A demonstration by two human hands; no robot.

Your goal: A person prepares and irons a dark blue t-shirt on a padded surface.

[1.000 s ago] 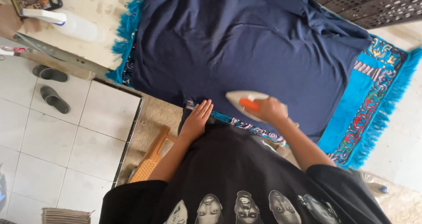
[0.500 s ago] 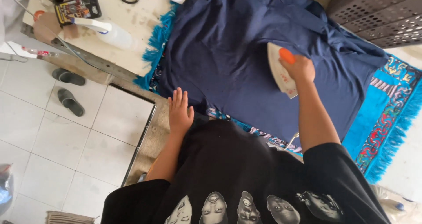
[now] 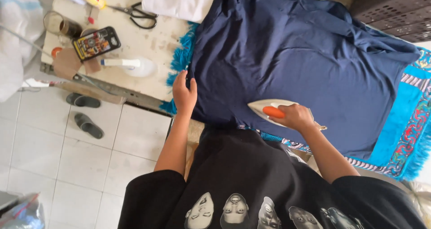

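A dark navy shirt (image 3: 292, 54) lies spread flat over a blue patterned cloth with fringe (image 3: 406, 125) on a table. My right hand (image 3: 294, 117) grips the orange handle of a white iron (image 3: 265, 110), which rests on the shirt's near edge. My left hand (image 3: 184, 92) presses the shirt's left edge, fingers together on the fabric.
On the worn white tabletop (image 3: 155, 40) to the left lie a phone (image 3: 95, 42), scissors (image 3: 134, 13), a clear spray bottle (image 3: 132, 66), a cup (image 3: 57, 24) and folded white cloth (image 3: 179, 1). Dark crates (image 3: 390, 9) stand at the far right. Sandals (image 3: 85, 112) sit on the tiled floor.
The iron has come back from the shirt's middle to its near edge. My left hand has shifted up along the shirt's left edge, and the view has swung left.
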